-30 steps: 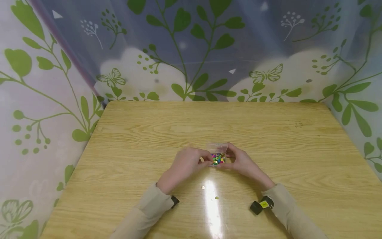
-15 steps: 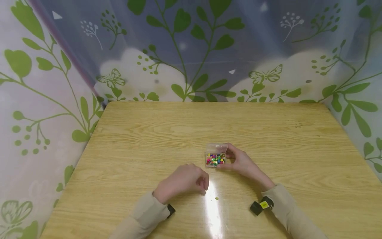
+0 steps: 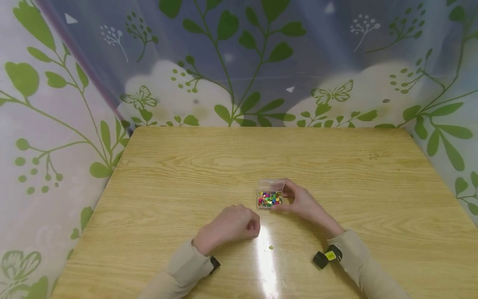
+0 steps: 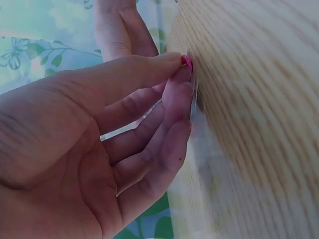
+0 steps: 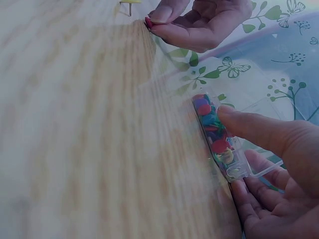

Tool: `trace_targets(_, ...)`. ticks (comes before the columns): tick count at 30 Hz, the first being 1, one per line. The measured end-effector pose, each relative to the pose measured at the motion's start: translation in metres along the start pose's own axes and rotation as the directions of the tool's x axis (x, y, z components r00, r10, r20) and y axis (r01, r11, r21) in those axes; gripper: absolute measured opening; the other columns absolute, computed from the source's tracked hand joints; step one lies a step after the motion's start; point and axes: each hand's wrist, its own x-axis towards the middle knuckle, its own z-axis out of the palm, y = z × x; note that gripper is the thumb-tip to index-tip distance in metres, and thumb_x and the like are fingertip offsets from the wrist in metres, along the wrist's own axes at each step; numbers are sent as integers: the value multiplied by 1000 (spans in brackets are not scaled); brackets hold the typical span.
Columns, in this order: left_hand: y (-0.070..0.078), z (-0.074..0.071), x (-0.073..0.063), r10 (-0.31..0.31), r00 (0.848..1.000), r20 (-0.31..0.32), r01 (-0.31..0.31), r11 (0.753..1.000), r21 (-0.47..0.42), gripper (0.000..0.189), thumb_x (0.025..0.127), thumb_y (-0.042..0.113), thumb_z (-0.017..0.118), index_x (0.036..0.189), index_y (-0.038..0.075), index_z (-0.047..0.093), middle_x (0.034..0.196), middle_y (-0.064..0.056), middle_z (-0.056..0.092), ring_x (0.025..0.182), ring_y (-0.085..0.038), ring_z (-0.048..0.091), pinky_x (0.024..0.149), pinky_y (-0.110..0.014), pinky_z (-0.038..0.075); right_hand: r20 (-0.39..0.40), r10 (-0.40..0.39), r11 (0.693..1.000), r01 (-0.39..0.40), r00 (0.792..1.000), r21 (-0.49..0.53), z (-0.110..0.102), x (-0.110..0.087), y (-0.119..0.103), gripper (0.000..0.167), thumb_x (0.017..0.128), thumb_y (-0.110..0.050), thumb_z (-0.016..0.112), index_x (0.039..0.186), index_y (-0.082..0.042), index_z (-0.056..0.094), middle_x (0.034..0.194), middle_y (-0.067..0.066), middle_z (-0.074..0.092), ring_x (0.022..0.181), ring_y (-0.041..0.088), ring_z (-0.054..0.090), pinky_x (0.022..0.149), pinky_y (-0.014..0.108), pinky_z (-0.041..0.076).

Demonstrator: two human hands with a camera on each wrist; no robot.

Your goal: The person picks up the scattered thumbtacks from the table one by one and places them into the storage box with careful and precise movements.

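Observation:
A small clear plastic box [image 3: 269, 200], its lid raised, is filled with multicoloured thumbtacks [image 5: 212, 122]. My right hand [image 3: 304, 203] grips the box at its right end, thumb on the near side and fingers behind. Low over the tabletop, nearer to me, my left hand [image 3: 231, 226] pinches a pinkish-red thumbtack [image 4: 187, 61] between thumb and index finger. In the head view that tack is hidden by the fingers. A yellow thumbtack [image 3: 271, 247] lies on the table to the right of the left fingertips; the right wrist view shows its pin [image 5: 130, 9].
The wooden table [image 3: 179, 166] meets a leaf-patterned curtain [image 3: 209, 95] at the back and sides. A bright light reflection [image 3: 267, 270] runs down the near middle. A black wrist camera [image 3: 321, 260] sits at the right cuff.
My left hand has left the box, come down toward me over the spot where a small round tack lay, and its fingertips have closed. My right hand and the box stay put.

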Motion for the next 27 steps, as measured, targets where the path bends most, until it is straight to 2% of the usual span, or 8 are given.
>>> trace_targets(5, 0, -3, 1, 7, 998, -58, -2, 997, 76, 17, 87, 4, 67, 76, 16, 69, 62, 12, 52, 58, -1, 43, 55, -17, 39, 2, -4, 1000, 4, 1000, -6, 0, 0, 0, 69, 79, -27, 88, 138, -16, 55, 138, 15, 60, 125, 39, 58, 108, 57, 43)
trace_targets(10, 1, -8, 6, -18, 985, -171, 39, 992, 123, 12, 89, 6, 69, 82, 15, 73, 71, 7, 66, 62, -3, 55, 58, -17, 46, 6, -9, 1000, 9, 1000, -10, 0, 0, 0, 68, 79, -28, 88, 138, -18, 55, 138, 14, 60, 125, 39, 58, 107, 56, 44)
trace_targets(16, 5, -15, 21, -58, 953, -299, 86, 993, 83, 9, 91, 7, 71, 88, 15, 75, 82, 5, 73, 68, -6, 64, 56, -16, 47, 7, -21, 1000, 21, 1000, 6, -1, 0, 1, 66, 80, -26, 88, 137, -19, 56, 138, 12, 59, 125, 38, 58, 106, 56, 44)
trace_targets(19, 9, -18, 29, -77, 936, -343, 100, 994, 48, 7, 91, 10, 74, 89, 16, 75, 83, 5, 74, 65, -5, 62, 51, -17, 44, 10, -26, 1000, 26, 1000, 11, -1, 0, 1, 66, 80, -26, 88, 137, -19, 56, 138, 11, 59, 124, 38, 58, 106, 56, 45)
trace_targets(24, 14, -20, 41, -74, 905, -419, 104, 993, 50, 5, 90, 12, 76, 90, 16, 75, 82, 6, 74, 53, -1, 50, 44, -14, 34, 13, -43, 999, 43, 999, 9, -1, 0, 2, 61, 81, -26, 88, 132, -18, 57, 139, 10, 60, 125, 37, 58, 107, 55, 44)
trace_targets(27, 17, -20, 47, -70, 887, -456, 94, 995, 29, 3, 90, 14, 77, 91, 16, 75, 82, 5, 75, 53, -2, 54, 41, -14, 33, 19, -44, 999, 44, 999, 6, -1, 0, 2, 59, 82, -26, 87, 131, -18, 57, 139, 10, 60, 126, 37, 57, 107, 55, 44)
